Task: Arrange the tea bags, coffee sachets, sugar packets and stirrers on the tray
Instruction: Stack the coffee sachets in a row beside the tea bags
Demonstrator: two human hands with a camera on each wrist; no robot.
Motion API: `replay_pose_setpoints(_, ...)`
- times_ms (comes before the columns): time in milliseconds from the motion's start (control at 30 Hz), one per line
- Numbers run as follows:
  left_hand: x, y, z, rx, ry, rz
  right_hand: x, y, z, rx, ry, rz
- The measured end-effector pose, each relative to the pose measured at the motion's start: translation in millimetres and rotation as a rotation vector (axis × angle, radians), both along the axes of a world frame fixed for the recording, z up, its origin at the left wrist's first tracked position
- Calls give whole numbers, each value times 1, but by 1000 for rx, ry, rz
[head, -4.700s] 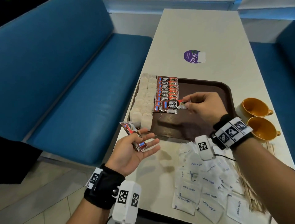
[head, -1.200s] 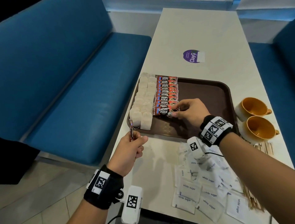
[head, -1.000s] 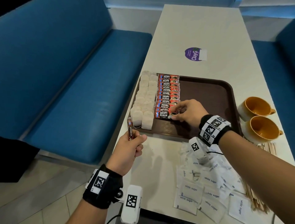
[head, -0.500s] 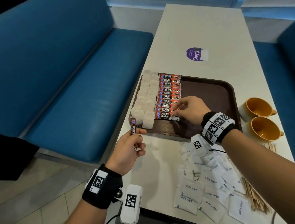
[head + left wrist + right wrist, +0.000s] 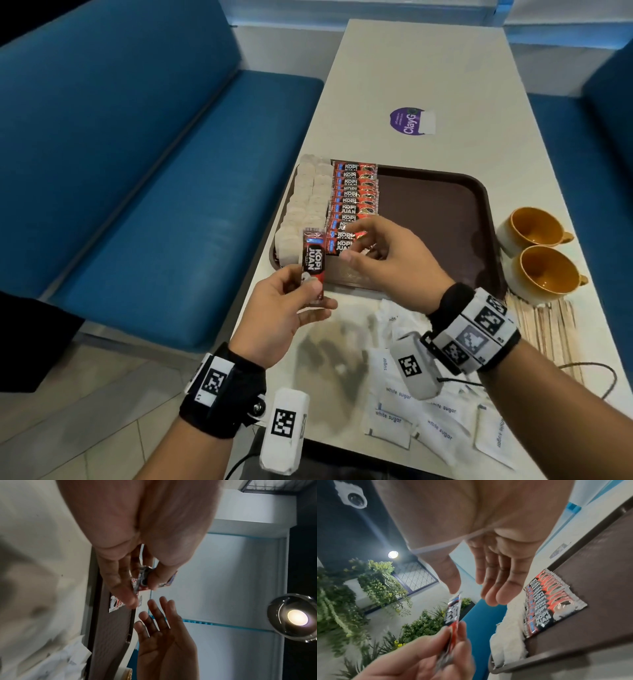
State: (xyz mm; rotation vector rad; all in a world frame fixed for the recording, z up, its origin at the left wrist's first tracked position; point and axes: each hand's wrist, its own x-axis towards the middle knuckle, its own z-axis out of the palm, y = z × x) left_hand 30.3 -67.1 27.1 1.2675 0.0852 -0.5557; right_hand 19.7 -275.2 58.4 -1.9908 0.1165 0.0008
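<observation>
My left hand (image 5: 308,291) pinches a red and black coffee sachet (image 5: 313,260) by its lower end and holds it upright just off the tray's near left corner. My right hand (image 5: 352,241) hovers beside it over the tray, fingers straight and relaxed, holding nothing; its thumb is almost at the sachet's top (image 5: 453,609). On the brown tray (image 5: 445,212) a column of white tea bags (image 5: 306,205) lies along the left edge. A row of overlapped coffee sachets (image 5: 354,198) lies next to them. White sugar packets (image 5: 407,411) lie loose on the table near me. Wooden stirrers (image 5: 548,329) lie at the right.
Two orange cups (image 5: 534,233) (image 5: 548,274) stand right of the tray. A purple sticker (image 5: 409,121) marks the far table top. A blue bench (image 5: 154,171) runs along the table's left side. The right half of the tray is bare.
My right hand has let go of the sachet laid on the tray row and lifted towards my left hand. My left hand has raised its sachet and turned it face on.
</observation>
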Motion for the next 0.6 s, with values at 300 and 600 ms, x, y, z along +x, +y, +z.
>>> replay_pose_setpoints(300, -8, -6, -12, 81, -135, 7, -23, 11, -4, 205, 77, 90)
replay_pose_setpoints(600, 6, -11, 2, 82, -236, 88, -24, -9, -6, 118, 134, 59)
